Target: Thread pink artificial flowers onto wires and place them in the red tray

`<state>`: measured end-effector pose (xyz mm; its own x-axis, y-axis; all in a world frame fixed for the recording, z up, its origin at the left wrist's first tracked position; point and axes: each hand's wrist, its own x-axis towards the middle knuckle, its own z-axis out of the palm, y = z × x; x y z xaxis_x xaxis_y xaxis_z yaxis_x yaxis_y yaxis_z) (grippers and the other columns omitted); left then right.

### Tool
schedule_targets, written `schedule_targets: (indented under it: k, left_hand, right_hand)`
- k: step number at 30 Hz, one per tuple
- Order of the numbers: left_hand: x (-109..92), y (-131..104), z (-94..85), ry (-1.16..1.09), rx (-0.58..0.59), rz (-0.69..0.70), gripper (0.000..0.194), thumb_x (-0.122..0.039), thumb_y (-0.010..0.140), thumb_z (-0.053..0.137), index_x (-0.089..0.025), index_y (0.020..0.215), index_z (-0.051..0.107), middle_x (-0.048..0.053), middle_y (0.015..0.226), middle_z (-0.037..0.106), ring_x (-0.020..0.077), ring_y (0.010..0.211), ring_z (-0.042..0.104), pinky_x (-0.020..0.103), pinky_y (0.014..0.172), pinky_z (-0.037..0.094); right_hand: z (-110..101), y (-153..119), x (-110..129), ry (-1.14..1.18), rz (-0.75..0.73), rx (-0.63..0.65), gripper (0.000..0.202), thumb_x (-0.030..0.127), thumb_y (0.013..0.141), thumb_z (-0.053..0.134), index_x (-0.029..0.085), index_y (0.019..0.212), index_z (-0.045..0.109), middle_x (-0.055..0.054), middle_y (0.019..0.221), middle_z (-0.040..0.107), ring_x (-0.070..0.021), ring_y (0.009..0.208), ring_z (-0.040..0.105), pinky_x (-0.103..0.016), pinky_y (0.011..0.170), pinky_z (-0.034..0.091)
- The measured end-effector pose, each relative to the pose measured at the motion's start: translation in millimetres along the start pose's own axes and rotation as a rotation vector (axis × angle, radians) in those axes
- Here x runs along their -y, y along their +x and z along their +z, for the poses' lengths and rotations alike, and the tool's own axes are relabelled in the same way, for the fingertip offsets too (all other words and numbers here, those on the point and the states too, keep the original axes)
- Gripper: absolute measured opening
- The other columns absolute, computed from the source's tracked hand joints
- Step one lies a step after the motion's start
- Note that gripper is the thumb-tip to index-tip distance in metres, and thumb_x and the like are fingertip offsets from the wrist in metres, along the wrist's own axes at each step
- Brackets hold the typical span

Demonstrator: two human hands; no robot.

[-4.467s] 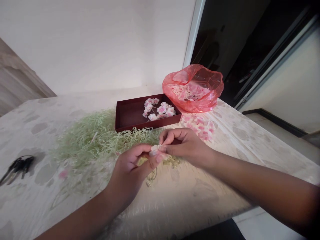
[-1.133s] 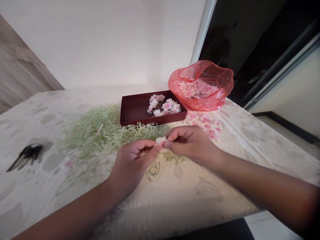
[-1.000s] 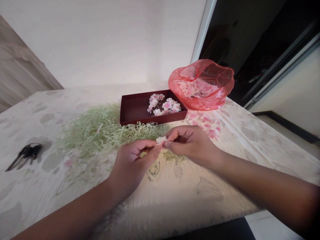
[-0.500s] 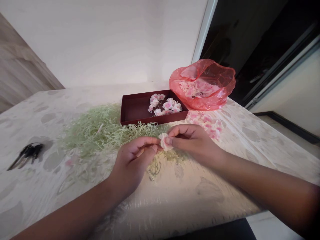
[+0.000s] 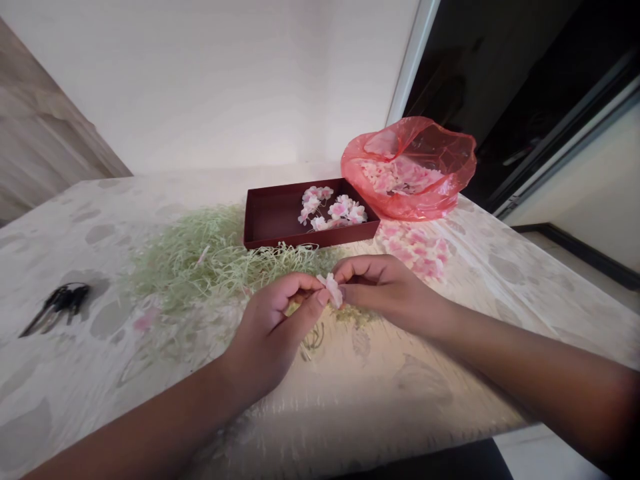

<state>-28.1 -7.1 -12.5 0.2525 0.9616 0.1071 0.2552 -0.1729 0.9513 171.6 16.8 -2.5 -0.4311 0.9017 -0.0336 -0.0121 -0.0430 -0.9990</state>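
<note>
A small pale pink flower (image 5: 332, 291) is pinched between my two hands, just in front of the box. My left hand (image 5: 280, 320) grips its left side with thumb and forefinger. From the right, the fingertips of my right hand (image 5: 383, 287) close on the same flower. Green stringy stems (image 5: 200, 260) lie heaped left of my hands, some reaching behind them. Behind the heap sits a dark red box (image 5: 270, 213) with several pink and white flowers (image 5: 343, 209) in its right part. Loose pink petals (image 5: 417, 250) are piled behind my right hand.
A red plastic bag (image 5: 435, 200) holding more pink petals stands at the back right, against the box's corner. Black keys (image 5: 65, 300) lie at the far left of the patterned tablecloth (image 5: 390, 413). A white wall rises behind the table.
The flower has turned from facing the camera to nearly edge-on. My left fingertips have moved slightly right, onto it. The whole view has shifted a little.
</note>
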Motion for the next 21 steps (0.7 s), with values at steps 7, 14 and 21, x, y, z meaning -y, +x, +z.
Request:
schedule_targets:
  k: [7, 14, 21]
  left_hand:
    - [0.7, 2.7, -1.3, 0.126, -0.045, 0.159, 0.012, -0.030, 0.096, 0.059, -0.026, 0.092, 0.069, 0.000, 0.097, 0.064, 0.0166, 0.089, 0.061, 0.030, 0.079, 0.047]
    - [1.5, 4.1, -2.7, 0.301, -0.108, 0.274, 0.010, -0.026, 0.095, 0.060, -0.027, 0.087, 0.067, 0.000, 0.120, 0.049, 0.0183, 0.118, 0.052, 0.029, 0.094, 0.044]
    - [0.6, 4.0, -1.8, 0.249, -0.091, 0.261, 0.011, -0.026, 0.097, 0.057, -0.026, 0.089, 0.065, 0.001, 0.121, 0.050, 0.0178, 0.115, 0.053, 0.032, 0.099, 0.042]
  right_hand:
    - [1.7, 0.9, 0.7, -0.015, -0.012, 0.008, 0.023, 0.040, 0.082, 0.076, 0.018, 0.083, 0.068, -0.002, 0.079, 0.064, -0.0144, 0.073, 0.056, -0.026, 0.065, 0.044]
    - [0.8, 1.5, -2.1, -0.059, -0.078, 0.006, 0.018, 0.035, 0.088, 0.069, 0.018, 0.085, 0.065, -0.003, 0.088, 0.061, -0.0144, 0.076, 0.052, -0.027, 0.064, 0.040]
    - [1.3, 0.3, -0.8, -0.042, -0.077, 0.013, 0.025, 0.041, 0.085, 0.074, 0.019, 0.082, 0.065, -0.002, 0.085, 0.060, -0.0140, 0.074, 0.049, -0.027, 0.063, 0.038]
